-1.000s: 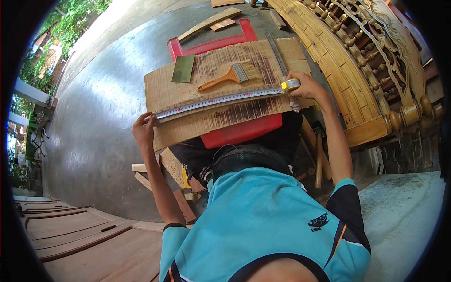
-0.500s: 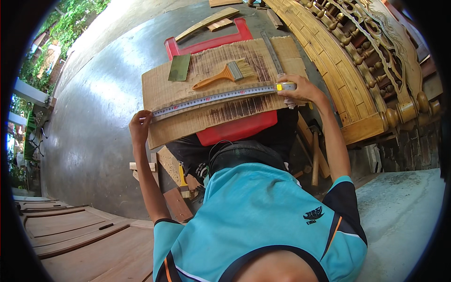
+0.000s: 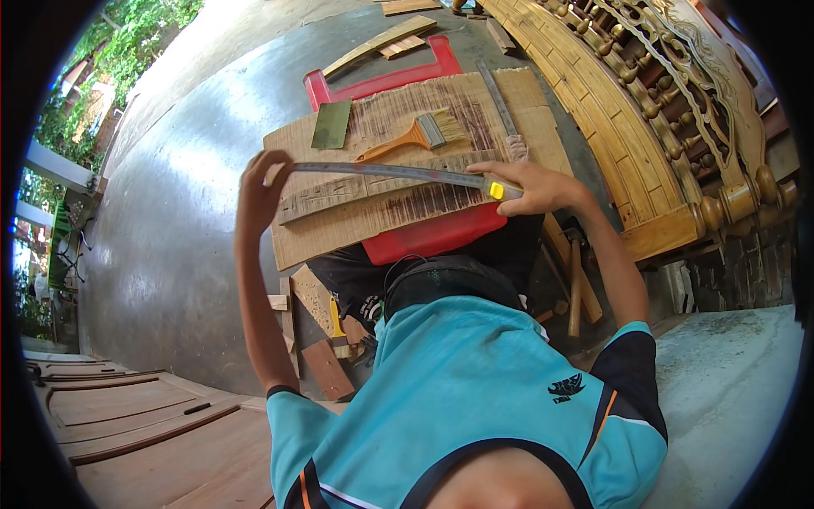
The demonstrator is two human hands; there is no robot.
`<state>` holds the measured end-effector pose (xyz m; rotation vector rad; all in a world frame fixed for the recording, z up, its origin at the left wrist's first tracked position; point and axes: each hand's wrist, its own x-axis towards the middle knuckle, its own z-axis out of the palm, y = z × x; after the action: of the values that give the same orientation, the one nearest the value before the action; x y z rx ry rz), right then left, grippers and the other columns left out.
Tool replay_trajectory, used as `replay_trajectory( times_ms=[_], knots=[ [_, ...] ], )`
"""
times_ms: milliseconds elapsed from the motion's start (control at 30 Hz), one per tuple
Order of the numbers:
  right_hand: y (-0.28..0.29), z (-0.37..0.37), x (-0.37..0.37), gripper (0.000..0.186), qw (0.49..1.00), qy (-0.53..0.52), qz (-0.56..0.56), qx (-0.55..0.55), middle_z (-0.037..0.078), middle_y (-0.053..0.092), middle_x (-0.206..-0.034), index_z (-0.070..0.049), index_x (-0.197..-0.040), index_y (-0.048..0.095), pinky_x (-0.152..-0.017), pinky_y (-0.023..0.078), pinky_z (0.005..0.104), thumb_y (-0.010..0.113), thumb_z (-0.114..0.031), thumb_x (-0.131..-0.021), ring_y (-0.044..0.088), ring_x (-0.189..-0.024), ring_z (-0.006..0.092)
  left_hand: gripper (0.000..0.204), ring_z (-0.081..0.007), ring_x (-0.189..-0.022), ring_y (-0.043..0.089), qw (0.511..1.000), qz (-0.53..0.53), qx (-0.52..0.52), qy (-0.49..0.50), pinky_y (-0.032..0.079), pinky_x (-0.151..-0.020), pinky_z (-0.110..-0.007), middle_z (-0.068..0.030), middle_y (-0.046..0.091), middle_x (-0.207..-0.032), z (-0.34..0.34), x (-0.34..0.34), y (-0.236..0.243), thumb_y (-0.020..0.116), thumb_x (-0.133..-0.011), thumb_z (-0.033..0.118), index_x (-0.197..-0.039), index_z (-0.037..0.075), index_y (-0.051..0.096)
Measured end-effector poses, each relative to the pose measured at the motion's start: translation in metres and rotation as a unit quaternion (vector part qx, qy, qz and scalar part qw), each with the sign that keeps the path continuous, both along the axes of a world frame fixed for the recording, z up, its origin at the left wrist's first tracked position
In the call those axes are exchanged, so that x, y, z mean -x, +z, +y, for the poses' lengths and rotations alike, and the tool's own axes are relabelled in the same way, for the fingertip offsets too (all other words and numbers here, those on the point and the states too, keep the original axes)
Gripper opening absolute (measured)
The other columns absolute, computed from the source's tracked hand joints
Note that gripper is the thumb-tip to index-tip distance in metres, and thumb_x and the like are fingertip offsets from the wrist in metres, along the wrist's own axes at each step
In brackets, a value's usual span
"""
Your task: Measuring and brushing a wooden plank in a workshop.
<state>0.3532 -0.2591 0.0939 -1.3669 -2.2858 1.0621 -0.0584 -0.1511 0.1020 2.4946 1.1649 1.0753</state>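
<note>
A tape measure (image 3: 504, 188) with a yellow patch is in my right hand (image 3: 544, 187), its blade (image 3: 381, 170) drawn out to the left. My left hand (image 3: 264, 182) pinches the blade's far end. The blade is raised and slightly bowed above a narrow wooden strip (image 3: 339, 197), which lies across a ridged brown board (image 3: 292, 242). Behind the strip rest an orange-handled paintbrush (image 3: 394, 142) and a dark green rectangular sheet (image 3: 331, 125). A metal ruler (image 3: 494, 95) lies at the board's right, its near end by a crumpled lump (image 3: 515, 148).
Under the board stands a red plastic stool (image 3: 437, 236). Several wood pieces (image 3: 381, 42) lie on the grey floor beyond. A carved wooden bench (image 3: 585, 110) stands at the right, with a hammer (image 3: 575, 288) near my leg. Panelled wood (image 3: 144, 416) lies at the lower left.
The tape blade has lifted off the wooden strip. My left hand has moved up and slightly right with its end, while my right hand has tilted the case and lowered it toward me.
</note>
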Motion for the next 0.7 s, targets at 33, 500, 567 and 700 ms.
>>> replay_trajectory(
  times_ms=[33, 500, 567, 700],
  knots=[
    [-0.002, 0.001, 0.007, 0.071, 0.998, -0.01, 0.036, 0.049, 0.016, 0.059, -0.103, -0.008, -0.136, 0.04, -0.082, 0.047, 0.0347, 0.068, -0.023, -0.072, 0.058, -0.087, 0.0247, 0.011, -0.0271, -0.088, 0.06, 0.999, -0.005, 0.003, -0.045, 0.046, -0.08, -0.034, -0.0117, 0.062, -0.093, 0.003, -0.023, 0.002, 0.063, -0.083, 0.004, -0.092, -0.001, 0.059],
    [-0.056, -0.004, 0.01, 0.042, 0.876, -0.196, 0.331, 0.29, 0.005, 0.058, -0.088, -0.003, -0.114, 0.055, -0.068, 0.048, 0.0275, 0.063, -0.028, -0.081, 0.059, -0.078, 0.0135, 0.063, -0.0271, -0.108, 0.053, 0.98, 0.178, 0.084, -0.021, 0.038, -0.095, -0.044, -0.0078, 0.057, -0.113, -0.002, -0.075, -0.073, 0.08, -0.064, 0.036, -0.12, 0.018, 0.059],
    [-0.063, 0.001, 0.013, 0.049, 0.872, -0.209, 0.342, 0.281, 0.006, 0.058, -0.09, -0.002, -0.123, 0.05, -0.07, 0.051, 0.0295, 0.061, -0.027, -0.083, 0.061, -0.081, 0.0143, 0.061, -0.0286, -0.108, 0.053, 0.983, 0.164, 0.084, 0.01, 0.038, -0.096, -0.044, -0.0089, 0.056, -0.114, -0.003, -0.075, -0.085, 0.08, -0.064, 0.034, -0.119, 0.015, 0.06],
    [-0.071, 0.008, 0.015, 0.043, 0.86, -0.209, 0.36, 0.296, 0.004, 0.059, -0.09, -0.005, -0.12, 0.051, -0.07, 0.051, 0.0278, 0.059, -0.028, -0.084, 0.061, -0.081, 0.013, 0.057, -0.031, -0.105, 0.053, 0.989, 0.138, 0.025, 0.055, 0.04, -0.094, -0.043, -0.0095, 0.057, -0.11, -0.002, -0.088, -0.089, 0.079, -0.066, 0.034, -0.116, 0.013, 0.061]
  ],
)
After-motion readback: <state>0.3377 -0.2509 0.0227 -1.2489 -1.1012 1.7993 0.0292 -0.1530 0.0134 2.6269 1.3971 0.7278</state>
